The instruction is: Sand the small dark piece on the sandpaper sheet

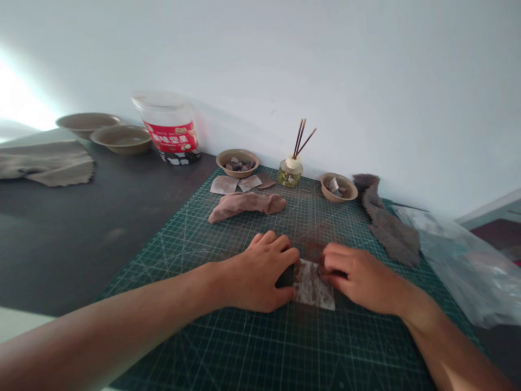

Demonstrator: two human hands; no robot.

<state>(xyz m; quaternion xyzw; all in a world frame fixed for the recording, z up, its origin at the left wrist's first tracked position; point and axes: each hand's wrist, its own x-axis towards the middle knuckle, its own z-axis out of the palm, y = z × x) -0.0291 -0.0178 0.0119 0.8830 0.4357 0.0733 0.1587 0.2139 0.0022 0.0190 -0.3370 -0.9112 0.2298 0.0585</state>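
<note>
While the left hand (264, 277), fingers spread, presses the brown-smeared, whitish square sheet (315, 290) at nine o'clock on the gridded mat (268, 347), the right hand (358, 274) curls over its two o'clock corner, grip unclear. Toward eleven, a plastic jar's red label (173, 137) reads "味坚果".

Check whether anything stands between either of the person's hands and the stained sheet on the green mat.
Nothing visible does. The left hand meets the stained sheet on its left, the right hand on its upper right. The pink cloth lies beyond the left hand, out of the way.
</note>
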